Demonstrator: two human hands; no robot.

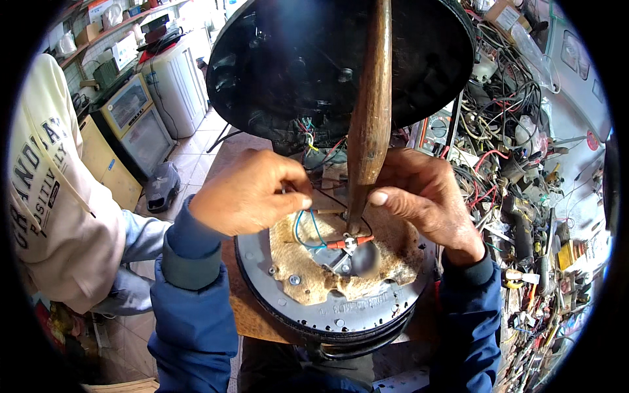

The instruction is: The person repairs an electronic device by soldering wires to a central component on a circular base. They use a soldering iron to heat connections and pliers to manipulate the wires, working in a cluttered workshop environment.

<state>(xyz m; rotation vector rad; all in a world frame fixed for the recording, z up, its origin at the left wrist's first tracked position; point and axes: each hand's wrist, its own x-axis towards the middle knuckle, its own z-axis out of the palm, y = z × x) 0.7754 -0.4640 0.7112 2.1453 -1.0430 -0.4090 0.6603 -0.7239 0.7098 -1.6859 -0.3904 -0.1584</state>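
My left hand (259, 193) is closed in a pinch at the upper left of a tan fibrous pad (295, 262). A thin blue wire (298, 229) loops up to its fingertips; what they grip is too small to make out. To the right, my right hand (426, 200) curls its fingers beside a wooden stick (370, 124), which partly hides them. The stick's lower end comes down by a small white part (350, 243) with red sleeved terminals, where the blue wire ends. Beneath the pad lies a round grey metal plate (357, 309) with a dark rim.
A large round black shell (282, 72) stands tilted behind the plate, with coloured wires below it. Tangled cables and scrap parts (511, 157) crowd the right side. Someone in a cream hoodie (65, 216) stands at the left, near a yellow-fronted appliance (131, 105).
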